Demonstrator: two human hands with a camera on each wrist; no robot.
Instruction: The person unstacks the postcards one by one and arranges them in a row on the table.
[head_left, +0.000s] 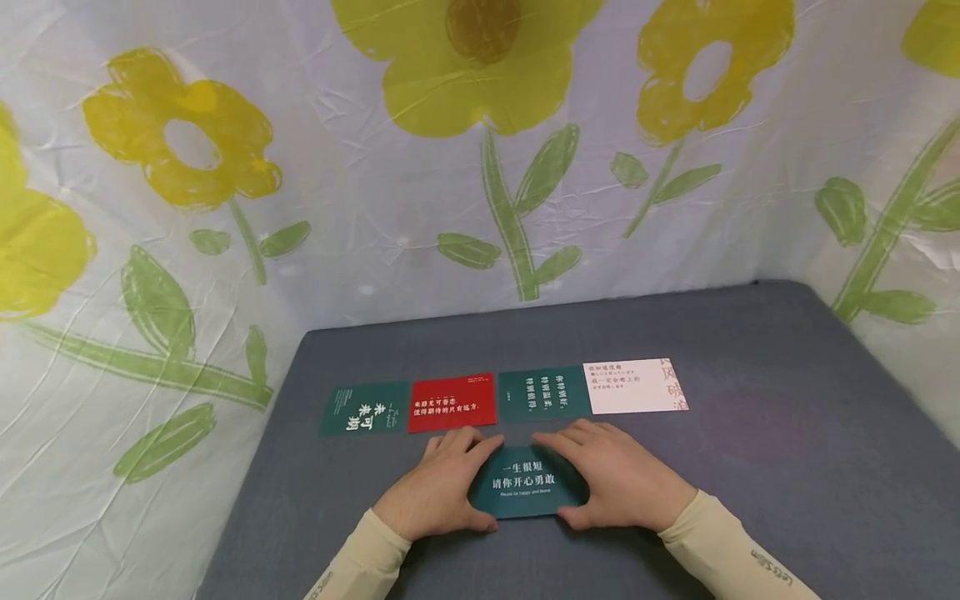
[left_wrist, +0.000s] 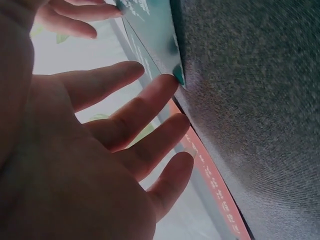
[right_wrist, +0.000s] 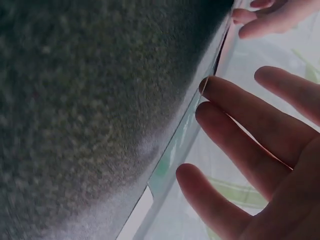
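A teal card [head_left: 523,479] with white lettering lies between both hands, close over the grey table. My left hand [head_left: 442,483] holds its left end, thumb at the near corner and index finger at the far one. At the right end my right hand [head_left: 618,475] holds it the same way, thumb near and fingers far. In the left wrist view, fingertips meet the corner of the teal card [left_wrist: 155,37]. The other fingers of each hand are spread, loosely bent. Seen from the right wrist, the card is nearly edge-on.
Beyond the hands, a row of cards runs across the grey tabletop [head_left: 750,500]: a green card [head_left: 360,408], a red card [head_left: 452,402], another green card [head_left: 543,392] and a white card [head_left: 637,386]. A flower-printed curtain [head_left: 375,208] hangs behind the table.
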